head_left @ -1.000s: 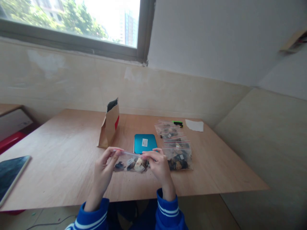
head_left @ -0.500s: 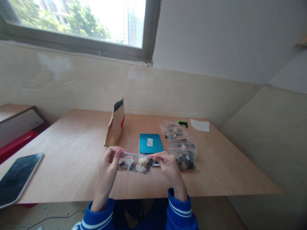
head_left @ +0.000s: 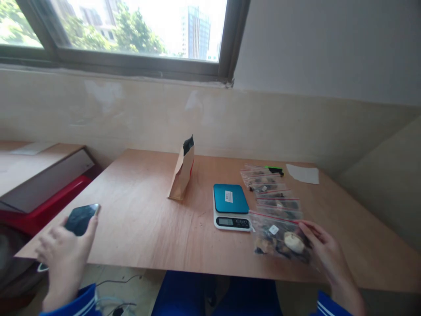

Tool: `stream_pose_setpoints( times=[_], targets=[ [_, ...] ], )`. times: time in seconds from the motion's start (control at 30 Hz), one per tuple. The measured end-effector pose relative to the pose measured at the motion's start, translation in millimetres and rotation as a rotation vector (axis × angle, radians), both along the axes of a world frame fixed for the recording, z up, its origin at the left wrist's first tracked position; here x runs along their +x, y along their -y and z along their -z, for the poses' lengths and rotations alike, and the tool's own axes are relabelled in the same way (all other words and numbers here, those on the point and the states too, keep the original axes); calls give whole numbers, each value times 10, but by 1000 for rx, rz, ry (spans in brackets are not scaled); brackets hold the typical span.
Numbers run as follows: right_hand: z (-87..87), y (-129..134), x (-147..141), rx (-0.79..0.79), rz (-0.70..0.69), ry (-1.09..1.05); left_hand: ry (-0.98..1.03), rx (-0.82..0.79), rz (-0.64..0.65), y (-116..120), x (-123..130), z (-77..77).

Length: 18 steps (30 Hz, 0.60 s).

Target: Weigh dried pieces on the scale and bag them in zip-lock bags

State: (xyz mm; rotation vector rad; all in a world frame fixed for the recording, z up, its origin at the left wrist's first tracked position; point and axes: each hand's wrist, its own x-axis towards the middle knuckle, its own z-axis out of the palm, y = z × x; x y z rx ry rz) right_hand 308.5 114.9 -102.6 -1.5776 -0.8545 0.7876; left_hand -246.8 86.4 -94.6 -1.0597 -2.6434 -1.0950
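On my feed from the head camera, the person's left hand (head_left: pixel 62 259) sits low at the near edge of the plywood table (head_left: pixel 131 219), wrapped around a dark-faced smartphone (head_left: pixel 80 219), with the thumb up along its right side and the fingers closed behind it, a firm hold from what I can see. Over on the right, the right hand (head_left: pixel 329 256) is at the end of a clear resealable bag (head_left: pixel 279 239) with a red zip strip, filled with dark and pale chunks and carrying a small white label (head_left: pixel 273 229). Its fingers (head_left: pixel 307 229) lie close together over the bag's right corner; I cannot tell from here whether they pinch it or only rest on it. The bag lies near the table's front edge, just beside a digital kitchen scale (head_left: pixel 230 206) with a teal platform. Beyond it, more filled bags (head_left: pixel 271 188) overlap in a row, with a small green and black object (head_left: pixel 274 168) and a white paper sheet (head_left: pixel 302 174) behind them, and a kraft paper pouch (head_left: pixel 182 171) stands upright left of the scale
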Motion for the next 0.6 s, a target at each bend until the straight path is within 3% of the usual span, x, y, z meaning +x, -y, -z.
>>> stream_pose_setpoints(
  times=[0.13,0.27,0.4,0.6],
  targets=[
    [271,43,391,-90,190,73,133,-180,-86,-18,-496,115],
    [470,-1,554,-71,273,229,105,-287,-95,-52,-709,208],
    [454,-42,530,-105,305,378,125,-383,-28,-80,-747,178],
    [367,-83,515,-84,293,631,63,-177,25,-125,-633,181]
  ],
)
